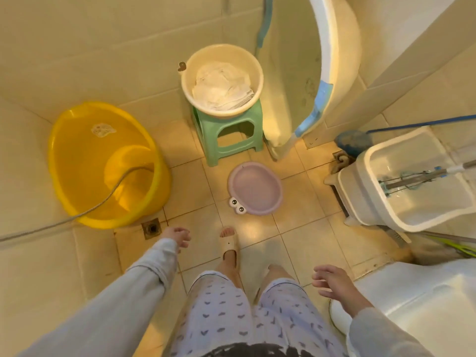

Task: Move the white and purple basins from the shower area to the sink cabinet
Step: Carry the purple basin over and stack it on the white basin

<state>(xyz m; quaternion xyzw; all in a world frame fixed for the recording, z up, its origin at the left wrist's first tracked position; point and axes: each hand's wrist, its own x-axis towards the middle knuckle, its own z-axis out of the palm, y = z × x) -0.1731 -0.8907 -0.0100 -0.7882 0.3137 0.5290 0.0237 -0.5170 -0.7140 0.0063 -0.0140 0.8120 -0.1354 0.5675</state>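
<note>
A white basin (189, 86) holding crumpled white cloth rests on a green plastic stool (226, 148) against the far tiled wall. On the floor in front of the stool lies a small purple basin (255, 188) with two cartoon eyes on its near rim. My left hand (177, 238) hangs low over the floor, left of the purple basin, fingers loosely apart and empty. My right hand (334, 284) is lower right, fingers spread, holding nothing. Neither hand touches a basin.
A large yellow tub (77, 161) with a shower hose (113, 189) in it fills the left corner, a floor drain (152, 228) beside it. A white mop bucket (401, 191) with a mop stands right. A tall baby tub (332, 60) leans upright behind. A white toilet (412, 305) sits bottom right.
</note>
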